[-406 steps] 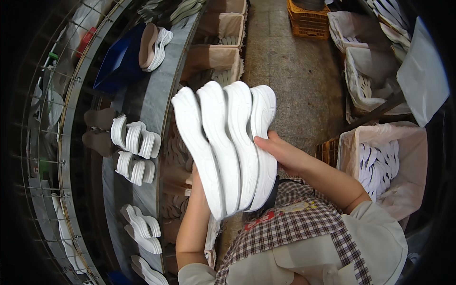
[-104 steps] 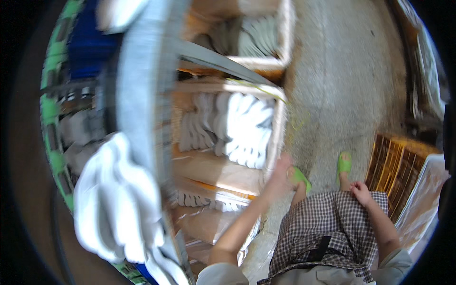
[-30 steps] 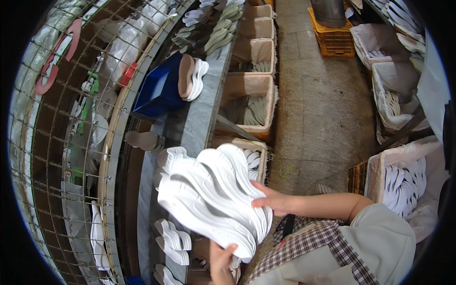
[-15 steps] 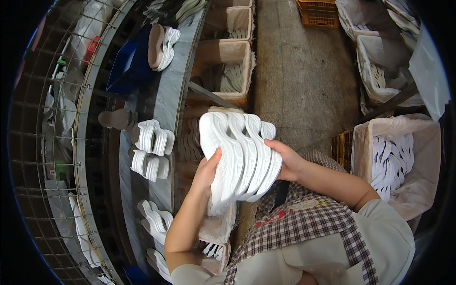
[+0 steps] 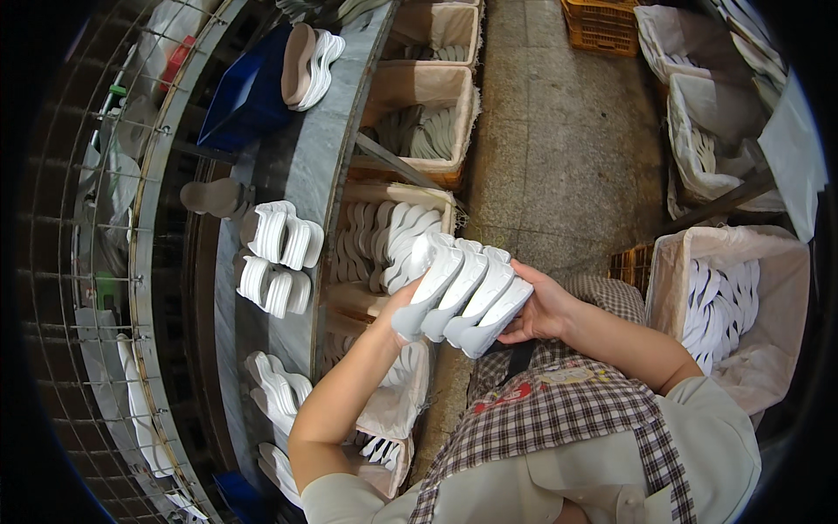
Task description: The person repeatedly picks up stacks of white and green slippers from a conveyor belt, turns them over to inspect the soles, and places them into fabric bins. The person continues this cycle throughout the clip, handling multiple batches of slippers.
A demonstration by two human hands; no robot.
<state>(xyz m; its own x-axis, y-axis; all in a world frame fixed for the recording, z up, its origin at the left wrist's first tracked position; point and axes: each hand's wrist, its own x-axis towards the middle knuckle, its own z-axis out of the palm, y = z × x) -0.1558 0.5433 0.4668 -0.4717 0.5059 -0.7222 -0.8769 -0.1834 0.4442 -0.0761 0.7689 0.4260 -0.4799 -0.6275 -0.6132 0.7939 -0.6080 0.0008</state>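
Several white shoe soles (image 5: 471, 293), nested side by side in a row, are held in front of my body between both hands. My left hand (image 5: 406, 310) grips the left side of the row, its fingers mostly hidden by the soles. On the other side, my right hand (image 5: 543, 303) presses with the thumb on top and fingers curled below. The soles tilt, their heel ends toward me. Just beyond the row stands a lined basket (image 5: 447, 203) packed with more soles.
A grey bench (image 5: 327, 144) on the left bears sole stacks (image 5: 279, 236) and a blue bin (image 5: 249, 83). More lined baskets (image 5: 454, 148) sit along it. To the right, a lined basket (image 5: 786, 341) holds white soles. Wire mesh (image 5: 157, 201) runs along the far left.
The row of soles has tipped and dropped slightly toward the right, now showing the edges and heel ends. Both hands stay on it; the basket behind is more exposed.
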